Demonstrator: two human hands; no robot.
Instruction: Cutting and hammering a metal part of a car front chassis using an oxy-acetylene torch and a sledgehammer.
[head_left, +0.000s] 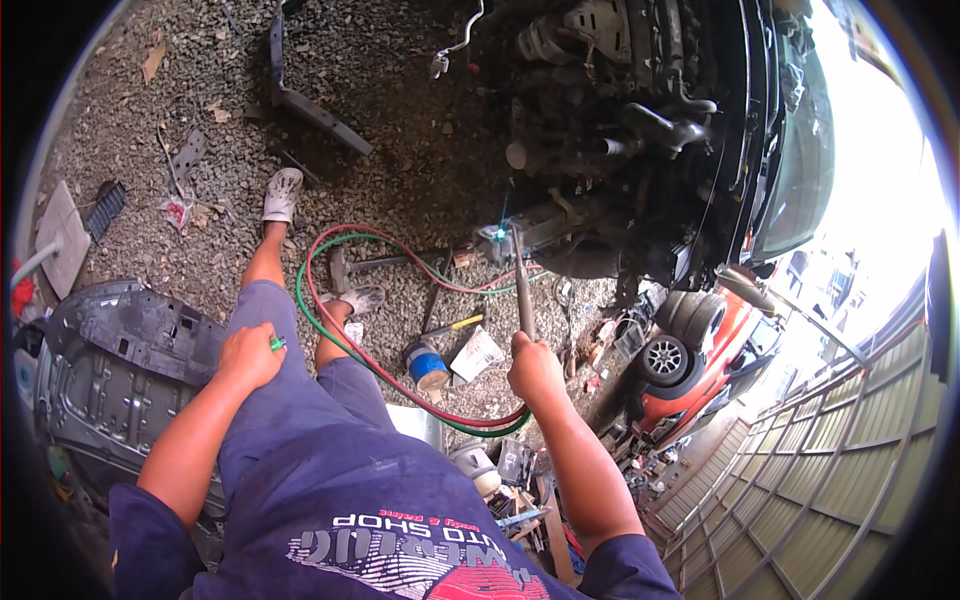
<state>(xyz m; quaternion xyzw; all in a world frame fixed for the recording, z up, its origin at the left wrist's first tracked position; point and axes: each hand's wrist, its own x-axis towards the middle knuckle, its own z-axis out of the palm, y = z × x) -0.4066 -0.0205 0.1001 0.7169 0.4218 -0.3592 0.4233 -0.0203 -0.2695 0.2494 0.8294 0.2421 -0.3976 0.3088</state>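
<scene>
The right hand (537, 378) has its fingers clamped around a slim torch (524, 295), forearm reaching forward from the lower right; ahead of those fingers, a blue-white glow (502, 232) lights the end of a metal rail (548, 228). The left hand (253, 357) rests on the thigh (262, 310), elbow bent, fingers curled around a small green object (277, 343), with red and green hoses (299, 285) looping between both hands

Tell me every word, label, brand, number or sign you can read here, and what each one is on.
Dark blue shirt: large grey and white lettering and a smaller red line, upside down in this view; legible in part, but not copied here.
Blue can: any marking is too small to read.
Red-and-white wrapper: any print is too blurred to read.
Torch: no lettering visible.
</scene>
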